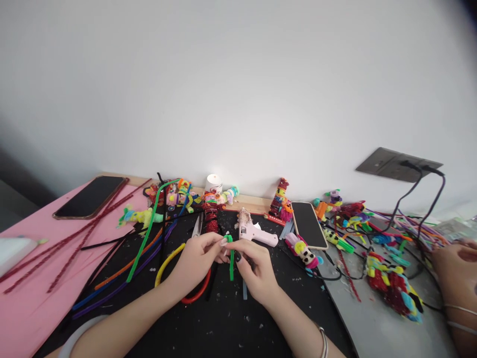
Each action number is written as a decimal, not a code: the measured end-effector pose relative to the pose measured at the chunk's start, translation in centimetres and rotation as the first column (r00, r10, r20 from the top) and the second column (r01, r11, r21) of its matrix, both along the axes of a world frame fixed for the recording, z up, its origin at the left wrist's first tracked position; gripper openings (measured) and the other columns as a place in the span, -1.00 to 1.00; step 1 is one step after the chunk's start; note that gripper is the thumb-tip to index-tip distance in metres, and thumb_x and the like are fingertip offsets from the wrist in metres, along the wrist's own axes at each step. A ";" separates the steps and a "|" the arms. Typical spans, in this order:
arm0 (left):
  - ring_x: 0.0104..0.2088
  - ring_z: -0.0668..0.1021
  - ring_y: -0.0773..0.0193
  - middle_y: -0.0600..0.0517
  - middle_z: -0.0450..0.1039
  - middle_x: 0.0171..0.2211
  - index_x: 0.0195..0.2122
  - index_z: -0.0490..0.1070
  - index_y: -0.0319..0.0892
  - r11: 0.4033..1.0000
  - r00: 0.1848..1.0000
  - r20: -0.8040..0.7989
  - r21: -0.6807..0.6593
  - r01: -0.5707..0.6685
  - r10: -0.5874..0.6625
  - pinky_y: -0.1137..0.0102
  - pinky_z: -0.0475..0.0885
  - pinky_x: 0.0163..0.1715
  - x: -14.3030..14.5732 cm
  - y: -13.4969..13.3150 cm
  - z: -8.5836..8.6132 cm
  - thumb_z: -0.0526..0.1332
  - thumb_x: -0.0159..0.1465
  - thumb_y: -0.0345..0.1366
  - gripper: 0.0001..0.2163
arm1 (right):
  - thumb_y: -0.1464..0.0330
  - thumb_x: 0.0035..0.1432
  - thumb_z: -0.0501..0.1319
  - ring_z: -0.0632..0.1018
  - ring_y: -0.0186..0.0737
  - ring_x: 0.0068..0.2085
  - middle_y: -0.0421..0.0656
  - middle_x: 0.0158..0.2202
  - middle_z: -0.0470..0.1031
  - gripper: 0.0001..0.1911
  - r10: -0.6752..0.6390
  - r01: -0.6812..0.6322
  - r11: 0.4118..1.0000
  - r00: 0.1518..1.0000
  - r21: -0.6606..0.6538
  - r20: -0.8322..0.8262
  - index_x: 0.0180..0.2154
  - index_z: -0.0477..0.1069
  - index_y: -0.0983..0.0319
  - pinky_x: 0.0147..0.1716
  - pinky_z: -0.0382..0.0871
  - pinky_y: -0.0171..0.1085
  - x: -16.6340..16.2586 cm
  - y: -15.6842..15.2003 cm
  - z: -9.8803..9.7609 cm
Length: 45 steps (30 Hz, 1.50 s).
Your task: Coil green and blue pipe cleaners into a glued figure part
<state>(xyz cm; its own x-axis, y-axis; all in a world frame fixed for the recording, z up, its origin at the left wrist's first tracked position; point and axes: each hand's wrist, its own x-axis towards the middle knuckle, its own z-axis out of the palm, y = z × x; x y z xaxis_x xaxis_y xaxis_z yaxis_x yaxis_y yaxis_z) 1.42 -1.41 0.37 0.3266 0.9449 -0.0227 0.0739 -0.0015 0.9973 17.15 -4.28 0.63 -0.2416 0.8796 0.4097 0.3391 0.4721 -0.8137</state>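
Near the front middle, my left hand (201, 256) and my right hand (257, 266) meet, fingers pinched together on a short green pipe cleaner (231, 268). Its upper end is bent or curled at the fingertips, and its lower end hangs straight down. Just beyond my right hand lies a pale pink glue gun (264, 234) on its side. Metal scissor blades (197, 226) show behind my left hand, with the rest partly hidden. A curved yellow strip (166, 261) and a curved red strip (203, 288) pass around my left hand and wrist.
Several loose pipe cleaners (139, 251) lie left on the black mat (223, 328). Phones rest at left (93, 196) and right (309, 223). Finished fuzzy figures (303, 251) line the back. Cables (404, 194) run from a wall socket; another person's hand (454, 268) is far right.
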 end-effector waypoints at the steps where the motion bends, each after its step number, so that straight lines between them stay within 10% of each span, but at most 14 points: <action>1: -0.47 0.50 0.28 0.07 0.41 -0.55 -0.48 0.39 -0.21 1.000 1.000 0.001 0.018 -0.019 0.019 0.42 0.43 -0.42 0.0 0.0 0.0 0.12 0.22 -0.19 -0.77 | 0.48 0.12 0.07 0.39 -0.32 -0.50 -0.15 -0.38 0.50 -0.73 -0.019 0.019 0.999 1.000 -0.026 -0.004 -0.23 0.50 0.19 -0.51 0.24 -0.34 -0.1 0.0 -0.1; 12: -0.39 0.53 0.21 0.03 0.50 -0.45 -0.32 0.49 -0.20 0.992 0.991 0.053 0.003 -0.127 0.127 0.35 0.45 -0.31 -0.2 0.2 -0.1 0.17 0.19 -0.17 -0.78 | 0.41 0.07 0.16 0.43 -0.32 -0.56 -0.19 -0.53 0.51 -0.93 -0.130 0.027 0.934 0.955 -0.356 -0.268 -0.32 0.31 0.22 -0.58 0.22 -0.37 -0.6 0.4 -1.2; 36: -0.24 0.53 0.17 0.00 0.55 -0.31 -0.31 0.48 -0.20 0.993 0.989 0.086 0.004 -0.121 0.120 0.35 0.40 -0.19 -0.3 0.1 0.0 0.21 0.16 -0.21 -0.82 | 0.30 0.02 0.23 0.36 -0.40 -0.65 -0.25 -0.62 0.47 -0.84 -0.114 -0.077 0.862 0.933 -0.501 -0.341 -0.49 0.32 0.24 -0.66 0.11 -0.41 -0.5 1.0 -0.9; 45: -0.29 0.53 0.22 0.03 0.51 -0.34 -0.28 0.43 -0.18 0.985 0.994 -0.047 0.146 -0.089 0.096 0.39 0.40 -0.24 -0.6 0.2 0.2 0.12 0.23 -0.24 -0.84 | 0.30 0.11 0.19 0.34 -0.40 -0.62 -0.21 -0.52 0.52 -0.84 -0.006 -0.267 0.859 0.848 -0.436 -0.530 -0.26 0.39 0.21 -0.59 0.12 -0.40 0.1 0.9 -0.2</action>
